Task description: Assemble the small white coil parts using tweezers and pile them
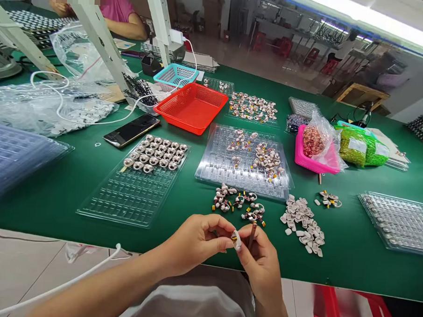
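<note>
Near the table's front edge, my left hand [197,244] pinches a small white curved earphone-like part [238,241] between thumb and fingers. My right hand [263,261] touches the same part from the other side with thumb and fingertip. A thin brown stick [252,235] stands up between the fingers of that right hand. Just beyond my hands lie several similar parts [225,196] with yellow tabs and dark wires. To the right is a pile of small pale covers [300,214]. On the left, a clear tray [122,199] carries rows of shiny rounded pieces [157,154].
Behind the loose parts lies a stack of clear trays [215,154] with more parts on top. Further back are a red basket [194,108], a blue basket [176,74] and a pink basket [316,156]. A phone [131,130] lies left. Someone in a pink shirt [116,7] sits opposite.
</note>
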`<state>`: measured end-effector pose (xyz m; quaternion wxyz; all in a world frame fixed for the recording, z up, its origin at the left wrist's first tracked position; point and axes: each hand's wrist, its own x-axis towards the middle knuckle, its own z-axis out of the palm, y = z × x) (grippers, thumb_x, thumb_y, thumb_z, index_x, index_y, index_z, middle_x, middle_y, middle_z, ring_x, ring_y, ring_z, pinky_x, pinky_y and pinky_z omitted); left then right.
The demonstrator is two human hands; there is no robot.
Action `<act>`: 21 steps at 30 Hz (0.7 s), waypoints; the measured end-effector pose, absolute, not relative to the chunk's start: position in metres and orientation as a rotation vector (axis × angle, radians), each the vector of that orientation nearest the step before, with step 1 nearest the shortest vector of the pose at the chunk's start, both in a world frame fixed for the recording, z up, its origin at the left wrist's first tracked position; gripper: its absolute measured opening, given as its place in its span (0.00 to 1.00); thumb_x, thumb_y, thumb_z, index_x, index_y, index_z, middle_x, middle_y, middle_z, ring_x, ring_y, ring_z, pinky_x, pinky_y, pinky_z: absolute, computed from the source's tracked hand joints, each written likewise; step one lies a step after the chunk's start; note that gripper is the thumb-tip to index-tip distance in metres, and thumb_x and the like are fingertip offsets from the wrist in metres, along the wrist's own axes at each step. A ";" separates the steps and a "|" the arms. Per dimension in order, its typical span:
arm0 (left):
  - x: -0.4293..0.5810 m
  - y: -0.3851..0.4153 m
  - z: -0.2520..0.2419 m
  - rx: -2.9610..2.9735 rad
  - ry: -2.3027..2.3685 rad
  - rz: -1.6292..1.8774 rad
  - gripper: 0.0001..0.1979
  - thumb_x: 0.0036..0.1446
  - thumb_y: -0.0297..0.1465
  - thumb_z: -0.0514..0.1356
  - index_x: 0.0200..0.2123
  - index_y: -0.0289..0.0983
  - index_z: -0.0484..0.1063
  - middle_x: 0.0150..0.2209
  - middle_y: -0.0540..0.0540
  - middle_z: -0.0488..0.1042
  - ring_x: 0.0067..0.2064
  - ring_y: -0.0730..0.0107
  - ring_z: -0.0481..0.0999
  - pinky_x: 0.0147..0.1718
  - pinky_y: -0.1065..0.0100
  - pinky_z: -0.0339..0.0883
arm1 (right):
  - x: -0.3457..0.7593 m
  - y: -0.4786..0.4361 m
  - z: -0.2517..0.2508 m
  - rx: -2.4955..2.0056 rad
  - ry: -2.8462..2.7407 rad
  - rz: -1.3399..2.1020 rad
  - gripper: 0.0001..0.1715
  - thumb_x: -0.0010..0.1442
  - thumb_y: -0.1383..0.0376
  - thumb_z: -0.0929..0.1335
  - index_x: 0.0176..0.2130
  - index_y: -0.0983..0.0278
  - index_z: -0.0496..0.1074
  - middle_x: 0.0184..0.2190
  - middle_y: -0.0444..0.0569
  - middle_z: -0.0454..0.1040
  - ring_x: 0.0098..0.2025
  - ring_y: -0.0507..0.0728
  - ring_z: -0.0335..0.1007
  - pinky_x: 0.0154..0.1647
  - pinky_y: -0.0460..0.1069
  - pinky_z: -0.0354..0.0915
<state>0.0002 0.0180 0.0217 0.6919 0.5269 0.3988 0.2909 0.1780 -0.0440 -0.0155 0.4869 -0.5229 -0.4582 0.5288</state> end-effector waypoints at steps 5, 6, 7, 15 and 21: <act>0.000 0.010 0.015 1.417 0.916 0.795 0.08 0.56 0.26 0.66 0.39 0.37 0.83 0.36 0.45 0.86 0.36 0.65 0.84 0.37 0.71 0.76 | 0.167 -0.047 -0.033 -1.134 -0.872 1.316 0.08 0.63 0.59 0.73 0.40 0.59 0.74 0.33 0.44 0.70 0.31 0.51 0.64 0.28 0.45 0.61; 0.000 0.009 0.014 1.449 0.918 0.825 0.08 0.57 0.26 0.66 0.40 0.38 0.83 0.37 0.46 0.86 0.36 0.66 0.84 0.37 0.72 0.76 | 0.165 -0.047 -0.035 -1.122 -0.847 1.305 0.07 0.63 0.59 0.73 0.40 0.59 0.75 0.33 0.44 0.70 0.30 0.51 0.64 0.28 0.45 0.61; 0.000 0.008 0.013 1.476 0.916 0.854 0.08 0.58 0.26 0.65 0.41 0.38 0.83 0.37 0.46 0.86 0.36 0.67 0.84 0.36 0.73 0.76 | 0.162 -0.048 -0.036 -1.112 -0.828 1.295 0.06 0.63 0.60 0.73 0.41 0.59 0.75 0.33 0.44 0.70 0.30 0.51 0.64 0.27 0.45 0.61; -0.001 0.005 0.008 1.680 0.895 1.026 0.09 0.59 0.23 0.65 0.43 0.35 0.82 0.34 0.45 0.85 0.32 0.70 0.81 0.33 0.74 0.74 | 0.157 -0.051 -0.037 -1.058 -0.822 1.273 0.04 0.66 0.64 0.71 0.43 0.57 0.75 0.33 0.42 0.68 0.27 0.48 0.60 0.24 0.43 0.59; -0.001 0.007 0.003 1.746 0.813 1.095 0.11 0.59 0.20 0.63 0.43 0.35 0.81 0.32 0.45 0.84 0.31 0.71 0.79 0.33 0.73 0.73 | 0.158 -0.049 -0.037 -1.000 -0.810 1.325 0.01 0.67 0.65 0.70 0.41 0.58 0.74 0.34 0.42 0.69 0.27 0.46 0.62 0.25 0.42 0.60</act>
